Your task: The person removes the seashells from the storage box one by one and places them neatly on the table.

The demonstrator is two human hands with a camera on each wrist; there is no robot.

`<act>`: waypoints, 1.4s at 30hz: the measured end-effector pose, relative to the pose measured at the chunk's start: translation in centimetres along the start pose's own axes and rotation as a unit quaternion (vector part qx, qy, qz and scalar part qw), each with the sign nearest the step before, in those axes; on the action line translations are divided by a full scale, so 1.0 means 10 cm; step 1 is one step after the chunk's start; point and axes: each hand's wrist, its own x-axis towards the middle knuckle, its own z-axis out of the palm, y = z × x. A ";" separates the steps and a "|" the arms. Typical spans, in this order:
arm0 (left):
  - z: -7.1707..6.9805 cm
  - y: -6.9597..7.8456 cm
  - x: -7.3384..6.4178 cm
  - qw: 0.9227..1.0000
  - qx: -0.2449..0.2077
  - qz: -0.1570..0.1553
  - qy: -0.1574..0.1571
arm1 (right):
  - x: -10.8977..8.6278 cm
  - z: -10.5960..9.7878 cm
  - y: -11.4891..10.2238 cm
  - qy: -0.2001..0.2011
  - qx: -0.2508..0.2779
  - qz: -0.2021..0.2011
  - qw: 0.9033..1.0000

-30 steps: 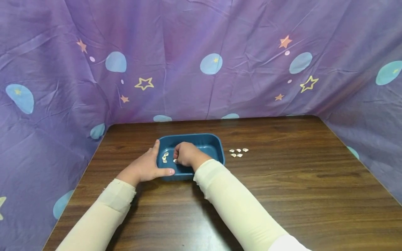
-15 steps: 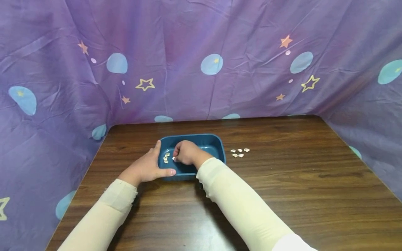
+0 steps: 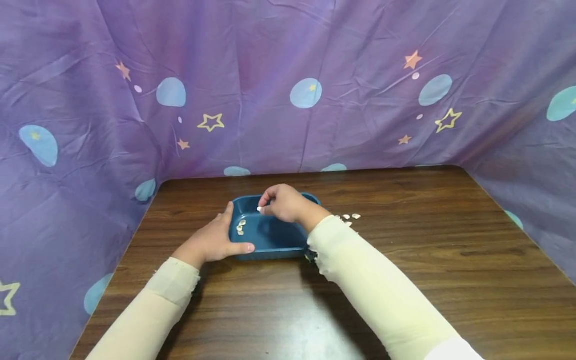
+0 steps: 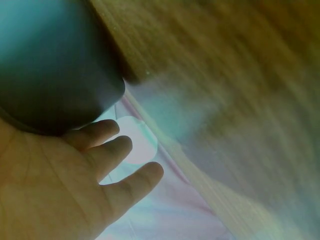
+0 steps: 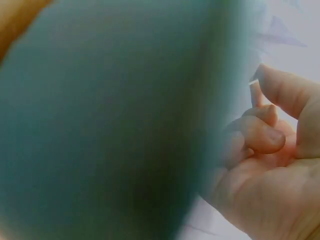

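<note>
A blue rectangular tray (image 3: 270,250) sits on the wooden table. My left hand (image 3: 211,239) lies against its left side, thumb along the near rim and index finger at the far left corner. In the left wrist view, the fingers (image 4: 132,190) of that hand extend straight beside the tray wall (image 4: 55,75). Over the far part of the tray, my right hand (image 3: 285,204) pinches a small white seashell (image 3: 259,209) between thumb and fingertips. Several small cream seashells (image 3: 240,228) lie in a cluster at the left end inside the tray.
More small seashells (image 3: 356,216) lie on the table right of the tray, partly hidden by my right sleeve (image 3: 360,280). A purple curtain (image 3: 252,100) with stars hangs behind the table (image 3: 427,240) and along both sides.
My right hand has risen from the tray floor and moved right and farther back, still pinching the seashell. Its sleeve now covers some shells on the table. The left hand stays at the tray.
</note>
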 end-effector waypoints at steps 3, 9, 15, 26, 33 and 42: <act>0.00 0.01 0.01 1.000 -0.002 -0.001 0.000 | -0.08 -0.15 0.01 0.011 0.013 -0.013 1.000; 0.00 0.02 -0.01 1.000 -0.004 -0.005 0.003 | -0.21 -0.44 0.11 0.024 0.022 -0.030 0.999; 0.00 0.02 -0.02 1.000 0.001 -0.007 0.001 | -0.36 -0.72 0.31 0.035 0.007 -0.031 0.999; 0.00 0.04 -0.02 1.000 0.000 -0.003 0.003 | -0.62 -1.03 0.84 0.052 -0.063 -0.018 0.996; 0.00 0.04 -0.03 1.000 -0.003 -0.006 0.000 | -0.81 -1.08 1.21 0.036 -0.100 -0.002 0.994; 0.00 0.03 -0.03 1.000 -0.003 0.007 0.005 | -0.93 -1.06 1.54 0.019 -0.179 0.024 0.983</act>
